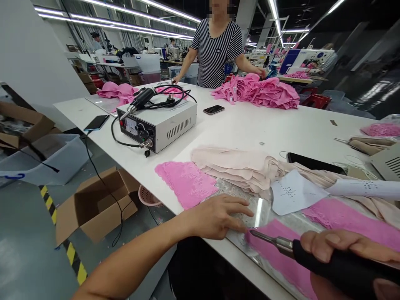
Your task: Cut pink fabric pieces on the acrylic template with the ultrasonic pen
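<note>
The right hand (337, 250) is cut off by the frame's right and lower edges; its grip is closed around a thick black-handled tool with a slim pointed metal tip (308, 256), whose rear end runs out of view. The tip points at the corner of a bright pink fabric piece (281, 264) near the bench's front edge; whether it touches the cloth is hard to tell. The tool and the right hand cover part of this piece.

The left hand (218, 214) lies palm down just beside the tip, its grip spread, index finger reaching nearly to the metal. The thumb is hidden, and I cannot tell how firmly the fingers press. Beneath is a clear glossy sheet (265, 204), largely covered.

A white paper template dotted with small holes (295, 191) overlaps a layered stack of pale beige fabric (234, 166), hiding some of it. A pink lace-patterned piece (187, 183) lies to the left, its lower corner close to the left hand. A grey vented box (387, 162) is cut off at the right edge.

Across the white bench (240, 129), 1 co-worker in a striped top (218, 54) stands behind a heap of crumpled pink fabric (256, 91); the bench hides the legs.
</note>
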A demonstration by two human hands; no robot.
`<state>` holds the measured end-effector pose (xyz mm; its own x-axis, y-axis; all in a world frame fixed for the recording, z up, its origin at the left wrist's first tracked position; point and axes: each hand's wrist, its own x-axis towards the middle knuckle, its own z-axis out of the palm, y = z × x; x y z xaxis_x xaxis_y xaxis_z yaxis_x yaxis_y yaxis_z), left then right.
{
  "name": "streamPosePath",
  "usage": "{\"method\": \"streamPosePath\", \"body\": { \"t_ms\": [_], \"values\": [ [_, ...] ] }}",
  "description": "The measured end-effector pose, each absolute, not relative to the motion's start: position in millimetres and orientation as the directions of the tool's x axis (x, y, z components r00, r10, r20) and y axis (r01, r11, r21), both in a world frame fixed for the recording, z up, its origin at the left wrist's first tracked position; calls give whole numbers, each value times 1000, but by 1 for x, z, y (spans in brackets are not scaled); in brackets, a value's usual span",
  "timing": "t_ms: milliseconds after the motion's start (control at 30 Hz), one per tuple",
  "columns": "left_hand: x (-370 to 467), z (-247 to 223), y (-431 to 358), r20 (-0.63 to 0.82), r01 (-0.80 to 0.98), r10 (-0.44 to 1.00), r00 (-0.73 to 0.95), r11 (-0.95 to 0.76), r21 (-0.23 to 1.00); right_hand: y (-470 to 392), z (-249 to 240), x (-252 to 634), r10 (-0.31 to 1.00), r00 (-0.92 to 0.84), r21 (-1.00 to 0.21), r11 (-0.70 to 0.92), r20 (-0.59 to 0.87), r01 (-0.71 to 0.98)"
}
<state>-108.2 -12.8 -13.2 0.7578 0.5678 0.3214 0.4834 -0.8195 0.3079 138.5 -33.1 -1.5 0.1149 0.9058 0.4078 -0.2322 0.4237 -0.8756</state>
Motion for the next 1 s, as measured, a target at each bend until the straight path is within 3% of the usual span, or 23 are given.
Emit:
{"method": "streamPosePath", "body": {
  "t_ms": [267,700,867,1000],
  "values": [
    [-112,-16,-12,308,444,520,797,-849,286,-41,9,120,923,124,-868,385,365,-314],
    [-113,-18,-11,361,420,492,792,-869,261,-38,13,119,921,101,-872,389,377,-298],
    [-107,-10,-16,443,441,530,723,-848,296,-31,23,143,915,226,-861,394,334,-321],
    [-84,4,-31,427,522,562,709,-825,219,-21,37,167,912,318,-906,344,260,-247]
  ]
}}
